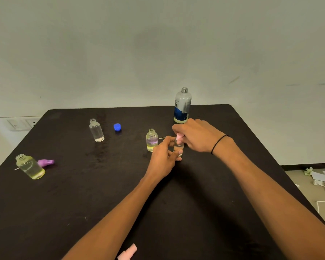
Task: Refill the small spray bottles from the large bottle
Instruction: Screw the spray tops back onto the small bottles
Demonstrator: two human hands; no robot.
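- My left hand [165, 152] has its fingers curled round the lower body of a small clear plastic spray bottle [178, 147], which stands on the black table [195, 212] near the middle, a little right of centre.
- My right hand [195, 135] pinches the pale pink spray head [179, 137] at that bottle's neck; I judge I am screwing it on, though my fingers hide the thread.
- Just to the left stands an uncapped small clear bottle with yellowish liquid at the bottom [151, 140]; a careless left elbow or wrist could knock it over and spill it.
- The large clear bottle with a blue label [182, 106] stands open at the far edge, just behind my right hand. Pulling that hand back carelessly could topple it.
- If the pink head goes on cross-threaded, the bottle may leak later; I cannot tell from here whether it sits straight.
- Two more open small bottles wait well to the left: a clear one with little liquid [96, 130] near the blue screw cap [117, 127], and a yellowish one [30, 167] at the near-left edge beside a purple spray head [46, 162].
- Another pink spray head [128, 252] lies at the near edge under my left forearm; a sweep of the arm could push it off.
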